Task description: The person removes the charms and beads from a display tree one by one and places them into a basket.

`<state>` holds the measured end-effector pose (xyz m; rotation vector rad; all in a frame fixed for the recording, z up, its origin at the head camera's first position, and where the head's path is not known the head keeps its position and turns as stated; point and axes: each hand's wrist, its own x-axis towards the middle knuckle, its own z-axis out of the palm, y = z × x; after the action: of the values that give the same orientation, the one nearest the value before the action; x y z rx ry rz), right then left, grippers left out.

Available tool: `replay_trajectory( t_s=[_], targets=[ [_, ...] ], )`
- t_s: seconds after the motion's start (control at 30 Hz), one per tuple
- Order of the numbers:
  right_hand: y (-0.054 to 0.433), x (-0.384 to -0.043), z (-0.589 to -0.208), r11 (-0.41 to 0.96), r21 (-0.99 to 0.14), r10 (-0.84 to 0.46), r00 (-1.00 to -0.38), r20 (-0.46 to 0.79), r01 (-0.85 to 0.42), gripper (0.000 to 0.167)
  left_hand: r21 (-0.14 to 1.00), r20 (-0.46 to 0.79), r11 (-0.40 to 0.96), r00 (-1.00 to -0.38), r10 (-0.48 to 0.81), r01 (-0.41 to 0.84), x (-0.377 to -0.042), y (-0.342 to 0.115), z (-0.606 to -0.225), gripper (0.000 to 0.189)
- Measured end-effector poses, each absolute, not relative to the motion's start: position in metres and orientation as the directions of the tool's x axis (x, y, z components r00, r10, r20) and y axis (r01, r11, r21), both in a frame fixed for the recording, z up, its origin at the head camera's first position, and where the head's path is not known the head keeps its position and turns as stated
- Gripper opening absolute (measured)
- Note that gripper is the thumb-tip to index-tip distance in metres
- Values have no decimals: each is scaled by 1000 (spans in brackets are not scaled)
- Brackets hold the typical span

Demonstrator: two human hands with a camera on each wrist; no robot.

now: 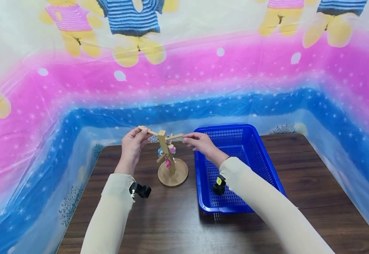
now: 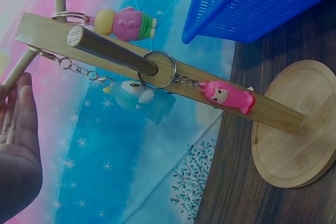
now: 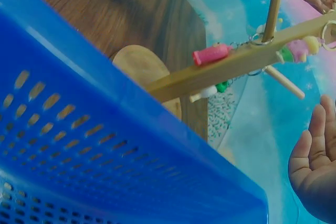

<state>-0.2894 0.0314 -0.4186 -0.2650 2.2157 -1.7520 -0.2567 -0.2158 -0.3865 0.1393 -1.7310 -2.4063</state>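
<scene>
A wooden peg stand (image 1: 162, 141) with a round base (image 1: 173, 178) stands upright between the hands. My left hand (image 1: 133, 145) pinches the end of its upper left peg (image 2: 20, 72). My right hand (image 1: 202, 144) is at the tip of the upper right peg (image 1: 175, 136), fingers extended and holding nothing. Figure keychains hang from the pegs by metal rings and clasps: a pink one (image 2: 227, 96), a light blue one (image 2: 140, 100), and one with a yellow head, purple top and green bottom (image 2: 126, 24). A white and green charm (image 3: 211, 91) hangs lower, partly hidden behind the post.
A blue perforated plastic basket (image 1: 200, 183) sits right of the stand, under my right forearm. The dark wood-grain table (image 1: 159, 218) meets a printed sheet (image 1: 184, 81) that hangs around its back and sides.
</scene>
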Motion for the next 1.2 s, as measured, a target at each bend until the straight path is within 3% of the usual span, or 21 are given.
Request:
replay_trajectory(
  t_s=[0.43, 0.67, 1.2],
  targets=[
    [6, -296, -420, 251, -964, -306, -938, -163, 86, 34, 948, 20, -308, -982, -188, 79, -256, -217, -388, 29],
    [-2, -298, -418, 252, -964, -313, -936, -164, 85, 32, 947, 27, -308, -980, -195, 87, -256, -216, -387, 19],
    [-13, -303, -417, 224, -964, -308, -927, -212, 145, 36, 948, 13, -308, -979, -202, 76, -256, -215, -386, 27]
  ],
)
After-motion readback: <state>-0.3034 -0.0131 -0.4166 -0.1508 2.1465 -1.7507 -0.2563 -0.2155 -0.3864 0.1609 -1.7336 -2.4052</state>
